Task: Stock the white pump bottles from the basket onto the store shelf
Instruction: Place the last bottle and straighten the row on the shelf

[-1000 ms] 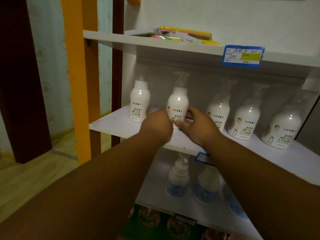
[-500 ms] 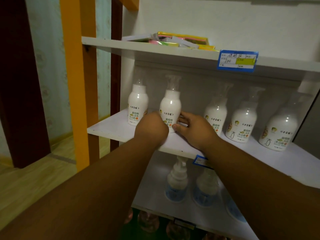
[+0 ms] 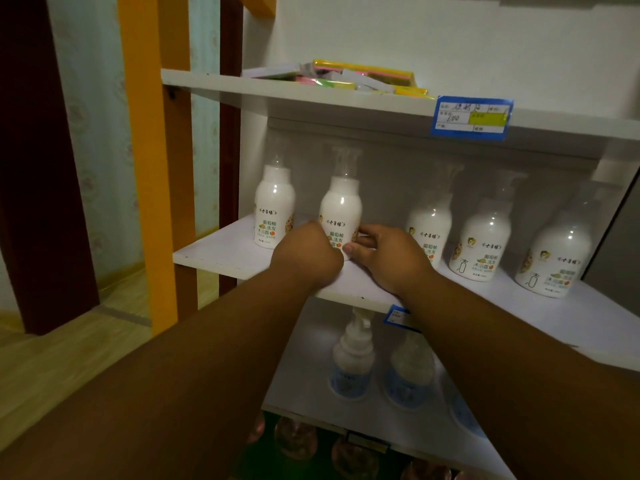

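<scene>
Several white pump bottles stand in a row on the middle shelf (image 3: 221,252). Both hands grip the second bottle from the left (image 3: 340,206) at its base: my left hand (image 3: 306,256) covers its lower left side, my right hand (image 3: 388,254) wraps its lower right side. The bottle stands upright on the shelf. Another bottle (image 3: 274,202) stands at the far left. Further bottles (image 3: 431,223) (image 3: 485,237) (image 3: 557,251) stand to the right. The basket is out of view.
The upper shelf (image 3: 311,91) holds flat coloured packets (image 3: 363,76) and a blue price tag (image 3: 471,116). The lower shelf carries blue-labelled pump bottles (image 3: 351,368). An orange post (image 3: 149,161) stands left of the shelves, with wooden floor (image 3: 69,348) beyond.
The held bottle has slid left and back on the shelf, ending nearer the leftmost bottle. Both hands stayed on its base.
</scene>
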